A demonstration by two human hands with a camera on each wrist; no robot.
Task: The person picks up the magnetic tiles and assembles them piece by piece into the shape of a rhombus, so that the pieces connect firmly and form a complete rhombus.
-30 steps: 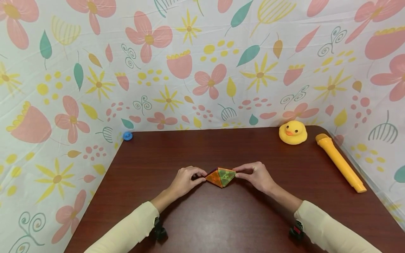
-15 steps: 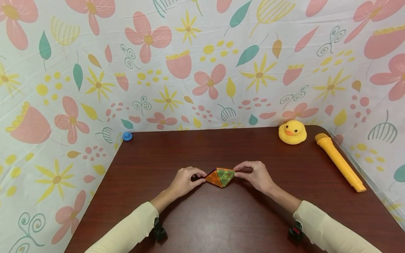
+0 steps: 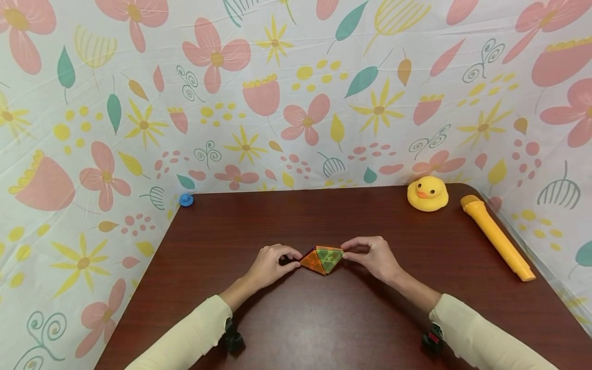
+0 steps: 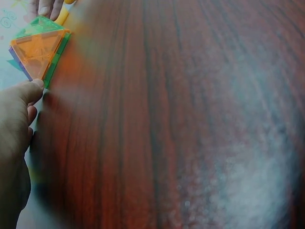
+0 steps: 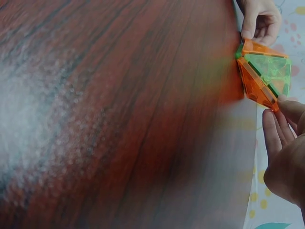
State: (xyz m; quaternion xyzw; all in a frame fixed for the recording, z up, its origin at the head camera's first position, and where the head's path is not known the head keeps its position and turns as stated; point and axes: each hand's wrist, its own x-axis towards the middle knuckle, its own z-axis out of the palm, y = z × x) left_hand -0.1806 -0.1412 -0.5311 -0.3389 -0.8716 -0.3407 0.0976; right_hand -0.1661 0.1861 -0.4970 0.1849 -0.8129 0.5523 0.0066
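Several translucent triangular magnetic tiles, orange, green and purple, are joined into a faceted solid (image 3: 322,260) at the middle of the table. My left hand (image 3: 270,264) pinches its left corner between thumb and fingertips. At the opposite corner my right hand (image 3: 375,258) pinches it the same way. In the left wrist view an orange face of the tile solid (image 4: 38,50) looks toward the camera, with green and purple tiles along its sides. A green face of the tile solid (image 5: 269,69) shows between orange ones in the right wrist view. Its far side is hidden.
A yellow rubber duck (image 3: 428,194) and a yellow-orange toy microphone (image 3: 498,238) are at the right of the brown table (image 3: 300,329). A small blue duck (image 3: 186,200) sits at the back left corner. Flower-patterned cloth (image 3: 296,103) hangs behind the table and along both sides.
The tile solid and my right hand have shifted very slightly left since a second ago. Both hands keep their pinch on it.
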